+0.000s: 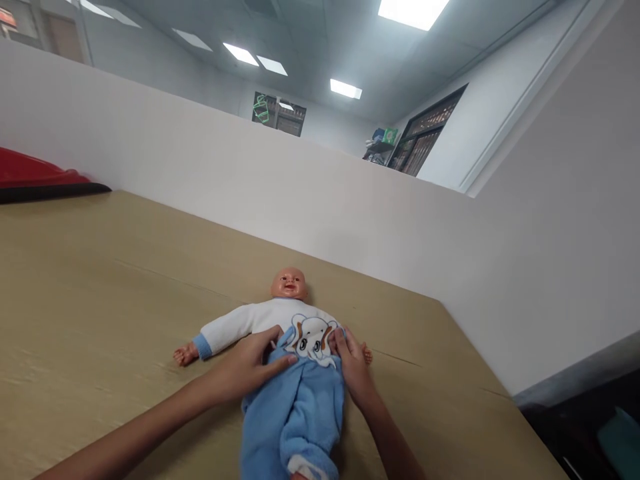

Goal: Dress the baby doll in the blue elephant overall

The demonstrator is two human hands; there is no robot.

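1. Far left: a red object (35,172) with a dark underside rests at the back edge of the wooden bench (100,280), against a white partition (200,167).
2. The person's left forearm reaches in from the lower left, angled up and to the right. The left hand (250,363) lies palm down at the doll's waist. Its thumb is on the blue trousers (295,407) and its fingers (270,333) are just above, closed narrowly on the waistband.
3. Centre: a baby doll (305,330) lies face up on the bench. Its long axis runs away from the camera, with the head (289,283) towards the partition and the legs towards the person. One white-sleeved arm (225,330) stretches out to the left.
4. Right of the doll: the right hand (353,363) presses against the other side of the waist, wrist low and fingers (340,340) curled at the trouser top. Whether they pinch the cloth cannot be told.
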